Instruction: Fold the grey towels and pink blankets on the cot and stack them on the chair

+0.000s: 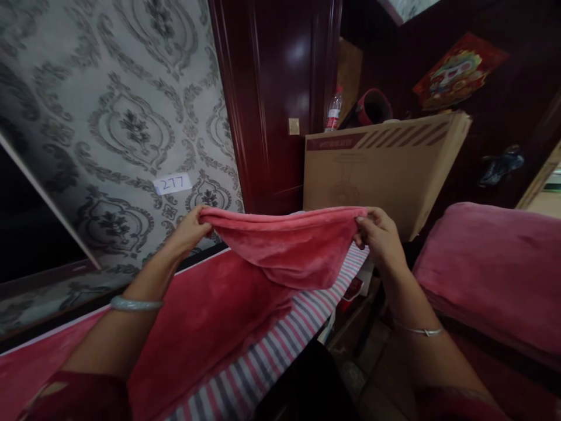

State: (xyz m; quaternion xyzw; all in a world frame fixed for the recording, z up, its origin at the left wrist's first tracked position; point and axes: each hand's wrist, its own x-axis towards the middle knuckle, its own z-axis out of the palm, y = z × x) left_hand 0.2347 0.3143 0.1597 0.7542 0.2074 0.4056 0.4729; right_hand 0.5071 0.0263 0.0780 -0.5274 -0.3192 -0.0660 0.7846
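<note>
A plush pink-red blanket (210, 310) lies along a long surface covered by a striped cloth (258, 365) in white, pink and grey. Its far end is lifted and stretched taut between my two hands. My left hand (193, 230) pinches the left corner of that edge, fingers closed on it. On the other side, my right hand (380, 237) grips the right corner between thumb and fingers. Between them the raised part sags in folds and hangs above the striped cloth. The rest of the blanket runs back toward the lower left.
A large cardboard box (372, 169) stands beyond my right hand, with a plastic bottle (333, 110) behind it. At right is a folded pink plush cloth (495, 263). A dark screen (35, 228) is at left, and a paper marked 277 (173, 183) is on the wall.
</note>
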